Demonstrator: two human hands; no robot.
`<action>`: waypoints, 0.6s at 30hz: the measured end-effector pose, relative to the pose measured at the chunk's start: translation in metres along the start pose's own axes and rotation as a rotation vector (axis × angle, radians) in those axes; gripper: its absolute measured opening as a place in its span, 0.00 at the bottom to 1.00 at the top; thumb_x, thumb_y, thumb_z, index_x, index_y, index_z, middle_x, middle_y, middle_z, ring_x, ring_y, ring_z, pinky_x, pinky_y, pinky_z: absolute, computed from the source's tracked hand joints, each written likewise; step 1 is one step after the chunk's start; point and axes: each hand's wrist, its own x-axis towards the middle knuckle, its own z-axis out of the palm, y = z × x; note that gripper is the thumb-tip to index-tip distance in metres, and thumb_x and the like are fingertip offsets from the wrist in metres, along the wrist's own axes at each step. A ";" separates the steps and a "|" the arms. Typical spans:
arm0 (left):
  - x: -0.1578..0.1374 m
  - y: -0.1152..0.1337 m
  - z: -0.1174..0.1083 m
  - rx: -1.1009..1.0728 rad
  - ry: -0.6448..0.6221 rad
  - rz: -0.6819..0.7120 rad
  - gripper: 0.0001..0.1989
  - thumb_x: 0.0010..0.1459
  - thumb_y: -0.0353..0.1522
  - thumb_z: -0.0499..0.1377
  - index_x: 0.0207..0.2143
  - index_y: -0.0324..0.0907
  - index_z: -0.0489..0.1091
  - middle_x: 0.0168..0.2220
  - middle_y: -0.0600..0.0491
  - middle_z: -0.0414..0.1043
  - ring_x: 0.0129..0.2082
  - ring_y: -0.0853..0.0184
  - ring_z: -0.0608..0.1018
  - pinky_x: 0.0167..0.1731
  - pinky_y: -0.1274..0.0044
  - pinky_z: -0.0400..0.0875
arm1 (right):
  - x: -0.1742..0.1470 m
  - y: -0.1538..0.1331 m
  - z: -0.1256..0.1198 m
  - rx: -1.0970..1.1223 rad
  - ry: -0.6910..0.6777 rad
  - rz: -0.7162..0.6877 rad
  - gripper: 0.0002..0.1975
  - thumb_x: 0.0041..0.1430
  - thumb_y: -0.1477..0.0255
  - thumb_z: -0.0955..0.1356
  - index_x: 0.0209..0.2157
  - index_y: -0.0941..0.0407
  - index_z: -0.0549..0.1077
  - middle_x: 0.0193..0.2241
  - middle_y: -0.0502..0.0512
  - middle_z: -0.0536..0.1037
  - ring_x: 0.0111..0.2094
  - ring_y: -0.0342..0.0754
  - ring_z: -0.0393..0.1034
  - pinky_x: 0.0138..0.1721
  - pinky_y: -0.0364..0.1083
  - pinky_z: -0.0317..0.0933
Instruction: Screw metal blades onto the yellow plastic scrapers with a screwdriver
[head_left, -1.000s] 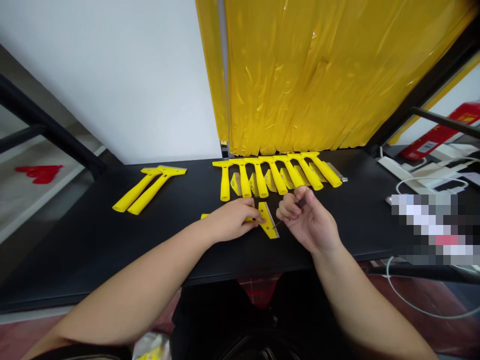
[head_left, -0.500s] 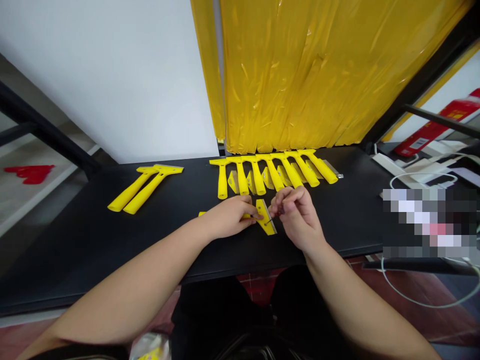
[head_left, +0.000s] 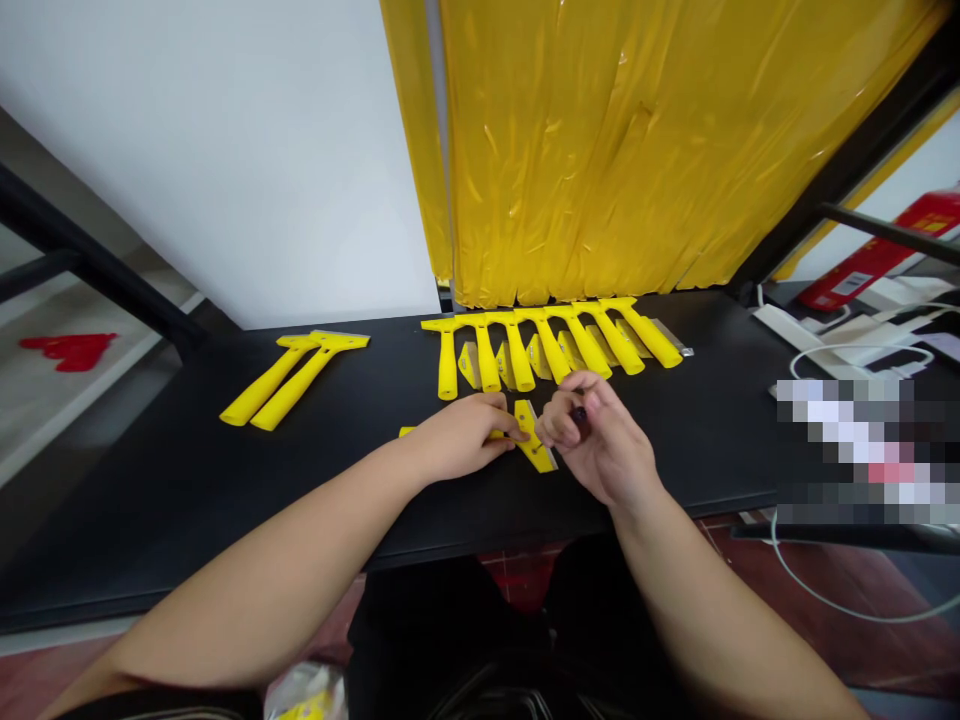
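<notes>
My left hand (head_left: 469,436) is closed around the handle of a yellow scraper (head_left: 537,455), which lies on the black table with its head pointing right. Two screws show on that head, and a metal blade edge runs along its right side. Just right of the head, my right hand (head_left: 611,447) grips a small screwdriver (head_left: 578,414) by its dark handle. Its thin shaft reaches toward the lower screw; the fingers partly hide the tip, so I cannot tell whether it touches.
Behind my hands, several yellow scrapers (head_left: 448,365) stand in a row with loose yellow blade plates (head_left: 468,364) between them. Two more scrapers (head_left: 281,393) lie at the left of the black table (head_left: 187,480). White cables and a red package (head_left: 851,275) are at the right.
My right hand has turned, with the fingers curled differently and the screwdriver's handle end now showing. My left hand and the scraper hold their place; the view has shifted slightly.
</notes>
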 end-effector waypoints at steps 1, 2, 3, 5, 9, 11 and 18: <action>0.000 0.000 0.000 -0.003 0.004 -0.005 0.09 0.67 0.28 0.64 0.45 0.45 0.83 0.38 0.52 0.70 0.37 0.66 0.76 0.42 0.73 0.73 | 0.001 0.000 0.003 0.047 0.015 -0.009 0.09 0.70 0.60 0.71 0.43 0.49 0.71 0.22 0.43 0.65 0.24 0.44 0.59 0.33 0.47 0.63; 0.000 -0.001 0.001 -0.004 0.007 -0.008 0.09 0.66 0.28 0.64 0.46 0.45 0.83 0.38 0.52 0.70 0.37 0.66 0.76 0.42 0.73 0.73 | 0.002 0.001 0.006 0.069 0.025 -0.031 0.10 0.68 0.61 0.73 0.41 0.48 0.69 0.22 0.42 0.63 0.24 0.43 0.57 0.33 0.46 0.61; 0.000 -0.001 0.001 -0.004 0.008 -0.008 0.09 0.66 0.28 0.64 0.46 0.45 0.83 0.38 0.52 0.70 0.38 0.65 0.76 0.43 0.73 0.73 | 0.003 0.001 0.007 0.073 0.025 -0.055 0.12 0.67 0.63 0.74 0.39 0.49 0.67 0.23 0.42 0.64 0.24 0.43 0.57 0.33 0.46 0.61; -0.001 -0.001 0.001 -0.003 0.004 -0.008 0.10 0.66 0.28 0.64 0.47 0.46 0.83 0.38 0.52 0.70 0.38 0.65 0.77 0.43 0.72 0.74 | 0.004 0.002 0.007 0.057 0.026 -0.082 0.13 0.66 0.65 0.75 0.36 0.50 0.67 0.27 0.45 0.69 0.28 0.44 0.63 0.36 0.47 0.62; -0.001 0.000 0.001 -0.001 -0.003 -0.015 0.11 0.66 0.29 0.64 0.48 0.46 0.83 0.39 0.51 0.71 0.40 0.64 0.77 0.45 0.71 0.74 | 0.004 0.001 0.003 0.023 0.058 -0.030 0.13 0.69 0.61 0.72 0.34 0.53 0.73 0.33 0.51 0.73 0.34 0.46 0.69 0.41 0.50 0.65; -0.001 0.001 0.000 0.005 -0.007 -0.018 0.11 0.66 0.28 0.64 0.47 0.46 0.83 0.39 0.51 0.71 0.40 0.64 0.77 0.45 0.72 0.74 | 0.004 -0.001 0.003 0.063 0.074 0.032 0.14 0.71 0.58 0.69 0.35 0.52 0.73 0.24 0.46 0.66 0.26 0.45 0.62 0.38 0.50 0.65; -0.001 0.003 -0.001 0.006 -0.013 -0.016 0.09 0.66 0.28 0.64 0.46 0.45 0.83 0.39 0.51 0.71 0.39 0.64 0.77 0.43 0.73 0.73 | 0.000 0.001 0.012 0.123 0.086 -0.008 0.13 0.67 0.62 0.73 0.36 0.48 0.66 0.25 0.44 0.65 0.28 0.45 0.59 0.38 0.48 0.62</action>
